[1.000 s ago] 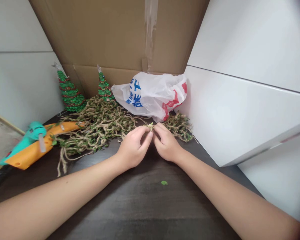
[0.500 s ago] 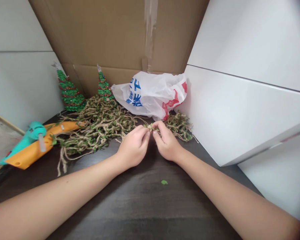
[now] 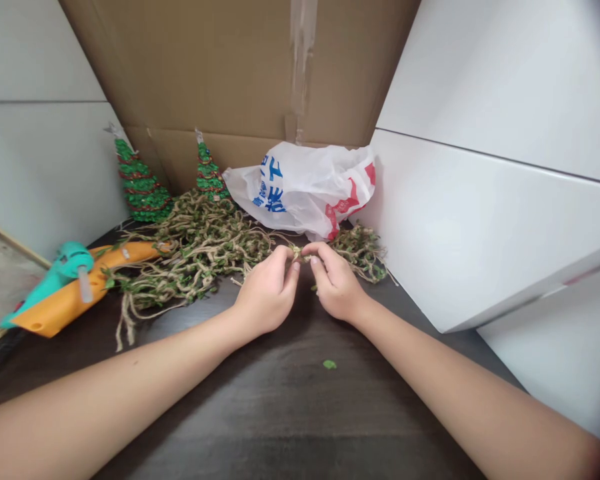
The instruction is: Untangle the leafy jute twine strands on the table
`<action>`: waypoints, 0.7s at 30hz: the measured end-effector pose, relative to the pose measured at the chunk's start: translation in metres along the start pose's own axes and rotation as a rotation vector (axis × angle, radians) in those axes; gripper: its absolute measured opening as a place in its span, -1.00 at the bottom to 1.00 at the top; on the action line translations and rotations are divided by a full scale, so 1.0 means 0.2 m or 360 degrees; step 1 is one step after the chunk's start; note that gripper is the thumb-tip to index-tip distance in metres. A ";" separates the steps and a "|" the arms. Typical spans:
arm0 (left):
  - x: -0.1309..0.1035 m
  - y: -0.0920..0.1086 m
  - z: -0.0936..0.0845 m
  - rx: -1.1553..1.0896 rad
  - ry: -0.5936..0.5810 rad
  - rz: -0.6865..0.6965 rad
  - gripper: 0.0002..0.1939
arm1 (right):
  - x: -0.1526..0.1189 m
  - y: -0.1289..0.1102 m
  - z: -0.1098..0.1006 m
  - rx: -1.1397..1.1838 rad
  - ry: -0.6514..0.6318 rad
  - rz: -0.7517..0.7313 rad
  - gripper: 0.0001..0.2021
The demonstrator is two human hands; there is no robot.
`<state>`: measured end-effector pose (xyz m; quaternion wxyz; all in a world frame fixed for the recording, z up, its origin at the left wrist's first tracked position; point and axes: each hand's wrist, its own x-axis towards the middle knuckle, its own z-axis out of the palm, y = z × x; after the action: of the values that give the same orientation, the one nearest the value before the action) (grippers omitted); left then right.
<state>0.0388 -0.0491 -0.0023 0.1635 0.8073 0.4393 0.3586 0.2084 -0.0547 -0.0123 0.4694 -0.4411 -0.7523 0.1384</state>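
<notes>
Between my fingertips is a small piece of twine garland [image 3: 299,253], tan cord with bits of green leaf, mostly covered by the fingers. My left hand [image 3: 269,290] pinches it from the left, thumb below and index finger above. From the right, my right hand [image 3: 337,283] grips it with its index finger and thumb. A tangled heap of leafy twine [image 3: 205,243] lies behind and left of my hands. A smaller leafy bundle [image 3: 359,252] rests just beyond my right hand. One loose green leaf [image 3: 329,365] is on the dark table [image 3: 280,413].
At the left lies a teal glue gun [image 3: 73,263] on an orange holder [image 3: 63,303]. Two small green Christmas trees [image 3: 143,183] stand at the back. A white plastic bag [image 3: 305,190] sits before a cardboard panel [image 3: 205,67]. White boxes [image 3: 480,220] wall the right side.
My right thumb has shifted slightly right and down, away from the left thumb. The held piece of twine has turned a little between my fingers.
</notes>
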 end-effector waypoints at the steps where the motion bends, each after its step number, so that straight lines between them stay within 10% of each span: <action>1: 0.00 0.00 0.00 -0.0001 -0.0002 -0.0018 -0.90 | 0.00 0.00 0.00 0.0000 0.0011 -0.0001 -0.80; 21: 0.00 -0.01 0.02 0.0007 -0.0052 0.0066 -0.82 | 0.01 0.01 0.00 -0.0065 -0.0072 -0.0031 -0.75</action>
<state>0.0392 -0.0481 -0.0062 0.1615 0.8224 0.4204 0.3477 0.2099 -0.0527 -0.0122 0.4446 -0.4399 -0.7696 0.1283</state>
